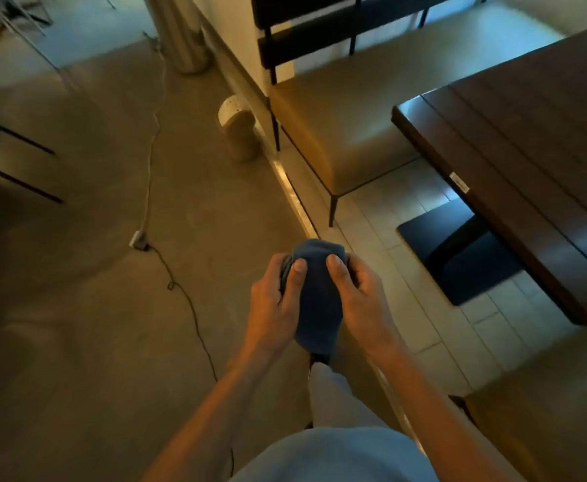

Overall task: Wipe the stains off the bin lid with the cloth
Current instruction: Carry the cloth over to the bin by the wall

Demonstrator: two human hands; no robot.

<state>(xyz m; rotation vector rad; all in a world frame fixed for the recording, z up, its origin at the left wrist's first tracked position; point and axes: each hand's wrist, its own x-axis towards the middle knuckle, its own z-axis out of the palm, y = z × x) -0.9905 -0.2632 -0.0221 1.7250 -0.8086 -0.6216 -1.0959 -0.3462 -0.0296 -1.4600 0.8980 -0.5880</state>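
Both hands: left hand [274, 296], right hand [358, 293] grip bunched blue cloth [314, 300] | long axis runs away from camera

cloth [314, 300]: dark blue, bunched, held mid-air | bin [238, 132]: beige cyl., upright on floor by wall, pale lid [229, 107]

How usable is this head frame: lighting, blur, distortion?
Head view: dim, warm-tinted light with bluish patches top left; wide-angle bending at the edges; chair legs at left and the table smeared by motion blur; both hands and the blue cloth fairly sharp; small bin soft.
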